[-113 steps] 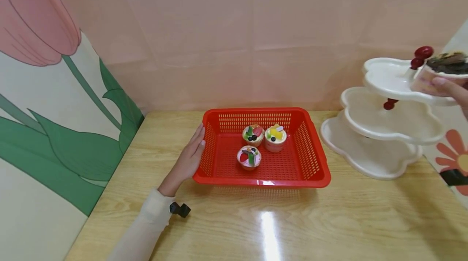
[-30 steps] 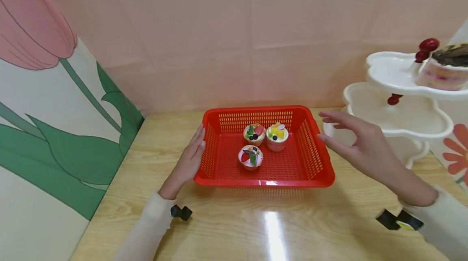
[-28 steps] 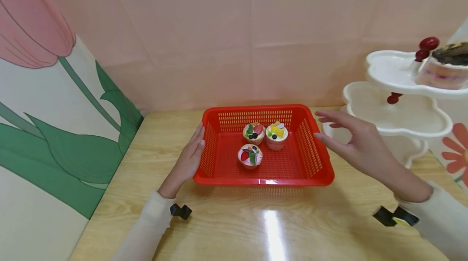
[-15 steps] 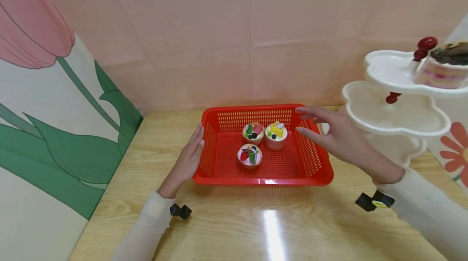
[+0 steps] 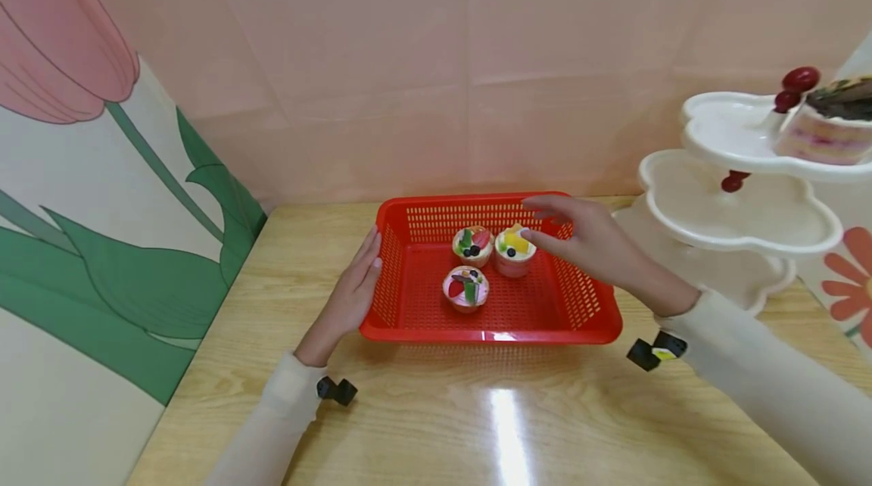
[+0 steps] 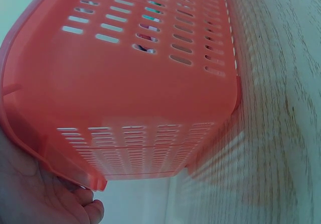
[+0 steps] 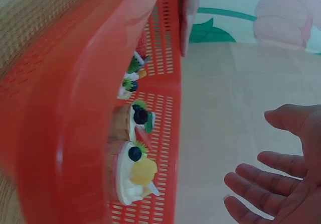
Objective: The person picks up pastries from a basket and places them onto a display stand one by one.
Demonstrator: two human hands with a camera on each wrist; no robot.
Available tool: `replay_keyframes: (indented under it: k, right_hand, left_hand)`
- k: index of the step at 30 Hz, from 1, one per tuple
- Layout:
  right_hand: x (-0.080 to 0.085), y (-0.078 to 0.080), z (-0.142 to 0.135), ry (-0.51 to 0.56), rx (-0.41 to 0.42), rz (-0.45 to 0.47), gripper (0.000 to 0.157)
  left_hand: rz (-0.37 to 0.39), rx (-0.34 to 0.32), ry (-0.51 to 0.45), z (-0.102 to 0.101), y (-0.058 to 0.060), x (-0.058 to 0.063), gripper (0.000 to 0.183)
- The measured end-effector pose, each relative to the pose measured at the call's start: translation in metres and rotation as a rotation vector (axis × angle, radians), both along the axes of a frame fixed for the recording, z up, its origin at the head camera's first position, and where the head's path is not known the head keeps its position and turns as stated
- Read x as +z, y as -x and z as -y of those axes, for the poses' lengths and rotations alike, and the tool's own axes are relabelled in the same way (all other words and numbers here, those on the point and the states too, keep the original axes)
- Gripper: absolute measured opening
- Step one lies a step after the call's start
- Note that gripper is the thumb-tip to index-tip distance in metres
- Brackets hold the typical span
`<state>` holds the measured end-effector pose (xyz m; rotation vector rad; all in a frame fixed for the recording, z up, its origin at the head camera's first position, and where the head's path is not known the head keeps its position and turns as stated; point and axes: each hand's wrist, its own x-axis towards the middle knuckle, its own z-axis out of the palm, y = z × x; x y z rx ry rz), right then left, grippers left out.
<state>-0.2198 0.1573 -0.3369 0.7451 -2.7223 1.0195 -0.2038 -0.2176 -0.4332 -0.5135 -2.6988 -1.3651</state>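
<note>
A red plastic basket stands on the table with three fruit-topped cupcakes inside. My left hand rests its straight fingers along the basket's left side; the left wrist view shows that hand at the rim. Over the basket's right part hovers my right hand, thumb and fingers spread apart and holding nothing. Nearest to it is the yellow-fruit cupcake. Beside that one sit the strawberry-topped cupcake and, nearer the front, the pink-cream cupcake. In the right wrist view, the hand is apart from the cupcakes.
At the right stands a white three-tier cake stand with a red knob. On its top tier sits a larger, dark-topped cake, cut off by the view's edge. A pink backdrop hangs behind the wooden table.
The dark-topped cake, held by my right hand at first, now sits on the stand's top tier. My right hand has let it go and moved left over the basket. My left hand has stayed put.
</note>
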Motion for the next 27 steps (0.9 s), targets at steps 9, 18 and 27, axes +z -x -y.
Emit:
replay_keyframes:
  k: [9, 18, 27]
  right_hand:
    - [-0.013, 0.020, 0.005, -0.001, 0.007, 0.075, 0.050]
    - [-0.019, 0.033, 0.004, -0.004, 0.003, 0.136, 0.050]
    - [-0.007, 0.032, 0.005, 0.024, 0.002, 0.202, 0.049]
  left_hand:
    - [0.000, 0.001, 0.005, -0.002, 0.000, 0.001, 0.053]
    - [-0.002, 0.005, 0.010, 0.001, 0.001, -0.001, 0.053]
    - [-0.005, 0.002, 0.008, 0.000, 0.000, -0.001, 0.053]
